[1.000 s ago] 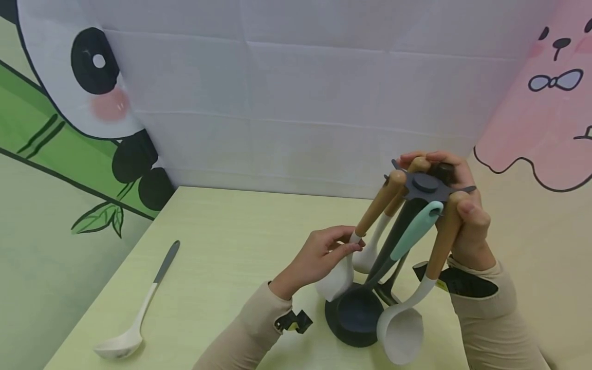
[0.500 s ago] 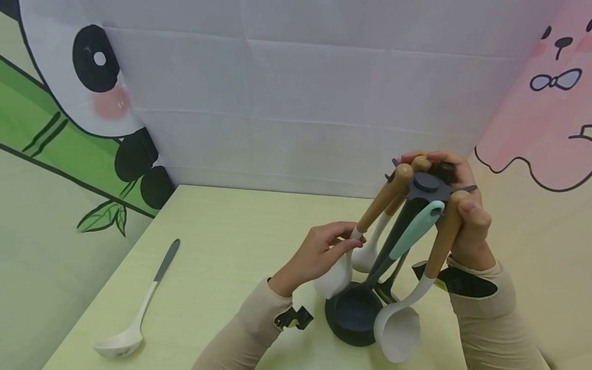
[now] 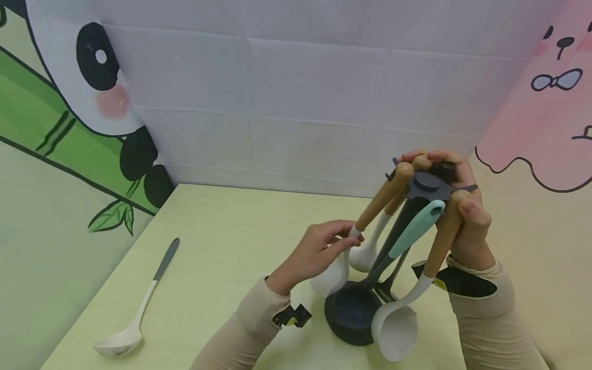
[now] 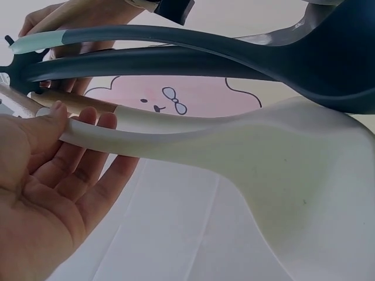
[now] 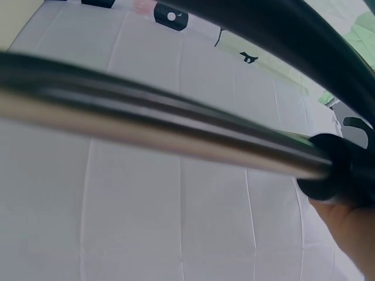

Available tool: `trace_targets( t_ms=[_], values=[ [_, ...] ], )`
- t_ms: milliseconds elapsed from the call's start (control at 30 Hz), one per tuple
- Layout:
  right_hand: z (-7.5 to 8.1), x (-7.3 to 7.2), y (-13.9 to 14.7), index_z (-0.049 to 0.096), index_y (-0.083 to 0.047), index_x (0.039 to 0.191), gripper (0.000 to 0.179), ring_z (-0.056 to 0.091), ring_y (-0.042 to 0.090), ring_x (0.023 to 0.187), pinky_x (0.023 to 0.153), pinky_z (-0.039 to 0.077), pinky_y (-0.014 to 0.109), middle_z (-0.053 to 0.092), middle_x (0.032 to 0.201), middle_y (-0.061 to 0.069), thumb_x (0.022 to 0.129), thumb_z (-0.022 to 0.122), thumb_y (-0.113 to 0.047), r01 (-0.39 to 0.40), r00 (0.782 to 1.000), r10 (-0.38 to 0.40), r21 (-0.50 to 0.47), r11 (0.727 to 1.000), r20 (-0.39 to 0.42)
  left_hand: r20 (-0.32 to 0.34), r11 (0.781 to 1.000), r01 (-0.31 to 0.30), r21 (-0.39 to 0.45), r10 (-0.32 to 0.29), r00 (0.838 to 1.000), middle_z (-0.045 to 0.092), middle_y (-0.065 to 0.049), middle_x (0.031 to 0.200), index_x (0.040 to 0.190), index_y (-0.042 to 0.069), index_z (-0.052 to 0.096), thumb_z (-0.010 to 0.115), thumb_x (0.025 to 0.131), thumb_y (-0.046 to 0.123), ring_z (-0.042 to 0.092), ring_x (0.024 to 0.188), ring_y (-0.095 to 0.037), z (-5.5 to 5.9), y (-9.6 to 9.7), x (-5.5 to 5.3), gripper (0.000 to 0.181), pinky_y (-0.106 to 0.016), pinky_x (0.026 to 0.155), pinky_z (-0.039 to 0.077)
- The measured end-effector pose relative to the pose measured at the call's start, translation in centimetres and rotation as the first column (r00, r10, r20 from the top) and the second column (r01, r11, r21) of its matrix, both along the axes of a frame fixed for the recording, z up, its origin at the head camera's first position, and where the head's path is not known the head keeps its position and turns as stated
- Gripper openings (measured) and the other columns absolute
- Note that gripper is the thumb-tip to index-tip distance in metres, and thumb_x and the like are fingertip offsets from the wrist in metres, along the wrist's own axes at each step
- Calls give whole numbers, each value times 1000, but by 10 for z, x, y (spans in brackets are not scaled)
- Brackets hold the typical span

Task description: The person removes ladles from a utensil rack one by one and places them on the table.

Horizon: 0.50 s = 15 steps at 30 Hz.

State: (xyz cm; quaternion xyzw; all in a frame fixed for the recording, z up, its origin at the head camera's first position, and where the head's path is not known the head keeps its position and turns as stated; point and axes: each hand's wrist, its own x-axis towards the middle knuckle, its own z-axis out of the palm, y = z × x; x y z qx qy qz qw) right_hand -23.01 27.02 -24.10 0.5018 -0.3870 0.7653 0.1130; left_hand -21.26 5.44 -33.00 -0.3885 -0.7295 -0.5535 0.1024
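My left hand (image 3: 314,254) pinches the white neck of a wooden-handled spatula (image 3: 381,198), whose broad white head (image 4: 299,187) fills the lower right of the left wrist view. The top of this handle leans against the arms of a dark utensil stand (image 3: 427,182). Around the stand's top my right hand (image 3: 472,226) is wrapped, its thumb against the wooden handle of a white ladle (image 3: 395,334). Between the hands hangs a dark ladle with a mint handle (image 3: 416,231). The right wrist view shows a blurred metallic shaft (image 5: 176,117) and part of that hand.
Far left on the pale table (image 3: 231,221) lies a white ladle with a grey handle (image 3: 154,293). Another white utensil (image 3: 365,254) and a dark one (image 3: 388,288) hang at the stand's back. A printed cloth (image 3: 300,92) stands behind the table.
The spatula's handle top has moved slightly right and up towards the stand. My left hand and the spatula's head have shifted slightly left. The white ladle has swung left; my right hand stays.
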Motion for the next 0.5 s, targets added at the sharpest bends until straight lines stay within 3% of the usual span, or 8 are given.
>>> trace_targets(
  t_ms=[267,500],
  values=[
    [0,-1,0,45,14,125,53,52,43,118,104,41,41,53,123,34,80,53,-14,-12,1000,12,-9,1000,0,-3,1000,-8,-10,8,1000,71,-15,103,116,-5,66,61,97,1,69,97,-23,1,-2,1,20,-24,79,56],
    [1,-1,1,47,12,123,52,52,43,116,105,37,42,54,122,32,81,55,-17,47,999,-48,19,999,11,-4,1000,-14,-11,14,1000,71,-15,103,115,-5,66,61,97,1,69,96,-23,1,-4,2,20,-24,79,56]
  ],
)
